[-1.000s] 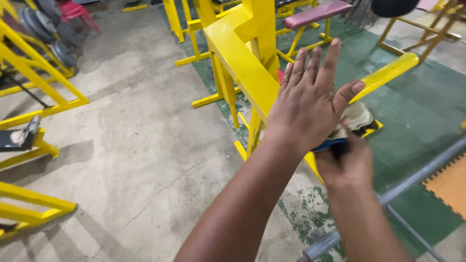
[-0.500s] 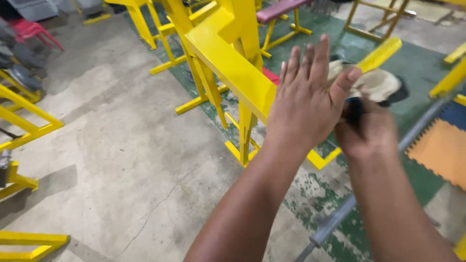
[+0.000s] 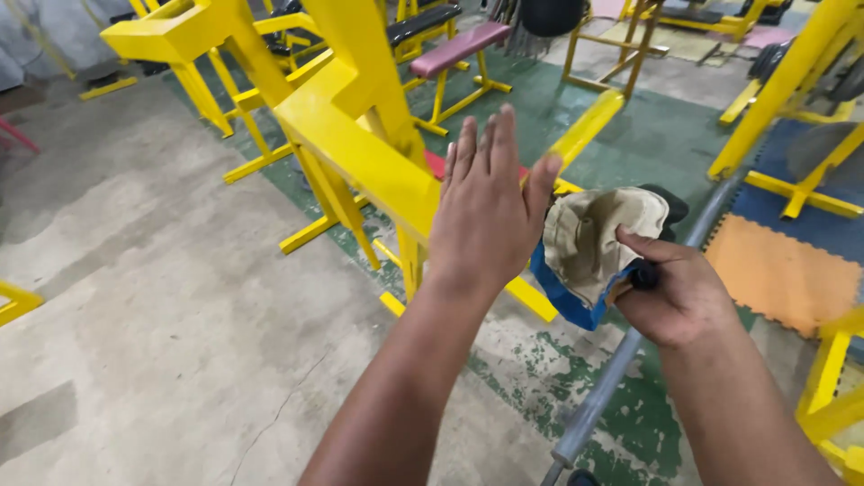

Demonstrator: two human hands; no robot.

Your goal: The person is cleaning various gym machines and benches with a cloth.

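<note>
Left hand (image 3: pixel 490 220) raised, flat, fingers wide, holding nothing. Right hand (image 3: pixel 677 292) gripping 1 beige-and-blue cloth (image 3: pixel 589 243) over 1 grey bar (image 3: pixel 621 360); 1 yellow frame (image 3: pixel 360 153) behind.

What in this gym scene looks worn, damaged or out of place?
The green floor paint is flaking, with bare concrete showing in patches. A thin crack runs through the concrete nearby. A grey bar lies across the floor under the right hand, which holds a cloth.

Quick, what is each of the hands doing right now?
Left hand: open, fingers spread, holding nothing.
Right hand: closed on a beige and blue cloth.
</note>
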